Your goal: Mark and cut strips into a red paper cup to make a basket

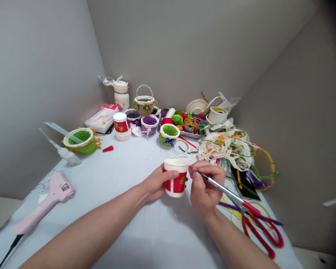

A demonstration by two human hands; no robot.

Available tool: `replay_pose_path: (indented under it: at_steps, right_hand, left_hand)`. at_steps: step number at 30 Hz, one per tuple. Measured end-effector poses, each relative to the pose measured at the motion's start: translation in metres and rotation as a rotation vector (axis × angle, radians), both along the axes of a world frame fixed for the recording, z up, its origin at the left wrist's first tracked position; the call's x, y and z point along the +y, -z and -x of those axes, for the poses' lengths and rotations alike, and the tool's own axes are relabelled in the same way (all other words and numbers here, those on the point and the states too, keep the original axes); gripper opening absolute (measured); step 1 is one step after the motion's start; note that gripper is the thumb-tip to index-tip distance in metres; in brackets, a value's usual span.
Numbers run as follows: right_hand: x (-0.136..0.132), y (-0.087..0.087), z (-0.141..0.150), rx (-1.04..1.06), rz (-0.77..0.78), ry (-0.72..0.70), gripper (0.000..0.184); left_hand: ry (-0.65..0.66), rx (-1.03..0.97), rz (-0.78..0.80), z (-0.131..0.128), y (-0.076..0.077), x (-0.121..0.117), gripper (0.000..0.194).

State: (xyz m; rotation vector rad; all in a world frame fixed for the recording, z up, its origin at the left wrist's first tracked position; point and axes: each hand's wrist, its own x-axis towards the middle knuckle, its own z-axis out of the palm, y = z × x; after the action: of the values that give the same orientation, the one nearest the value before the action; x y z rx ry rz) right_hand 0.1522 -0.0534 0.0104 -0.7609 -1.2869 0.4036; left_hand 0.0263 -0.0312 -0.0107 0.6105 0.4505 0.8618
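Note:
A white paper cup (pixel 174 186) with a red band and a gold flower pattern stands upright in front of me. My left hand (pixel 158 183) wraps around its left side, the thumb lying across the front. My right hand (pixel 207 186) is closed on a marker pen (pixel 220 186) with a red tip, dark grip and silver barrel. The pen's tip is at the cup's right rim; whether it touches I cannot tell. Under the pen's rear end lie red-handled scissors (pixel 264 231), their blades mostly hidden. A small red cap (pixel 108 148) rests farther left on the table.
At left lie a pink glue gun (pixel 53 194) and a squeeze bottle (pixel 68 155) beside a green basket (pixel 86 147). Another red-and-white cup (pixel 121 127), small baskets (pixel 149 125) and a yarn tray (pixel 196 135) stand behind. White lace (pixel 226 149) is heaped at right.

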Motion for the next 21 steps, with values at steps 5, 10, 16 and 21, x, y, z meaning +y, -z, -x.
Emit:
replay_pose_path:
  at_steps: [5,10,16,21]
  right_hand:
    - [0.006,0.01,0.002,-0.018,0.013,-0.005,0.013]
    - [0.007,0.014,-0.001,0.005,-0.005,-0.043,0.014]
    - [0.007,0.018,-0.002,0.016,-0.002,-0.067,0.012]
    - [0.009,0.019,-0.004,0.007,-0.007,-0.051,0.011]
  left_hand:
    - [-0.043,0.014,0.031,0.0,-0.002,0.001,0.054]
    - [-0.015,0.023,0.009,-0.001,-0.004,0.001,0.052]
    - [-0.012,0.075,0.034,0.001,-0.004,0.001,0.052]
    - [0.012,0.091,0.006,0.001,-0.007,0.001,0.058]
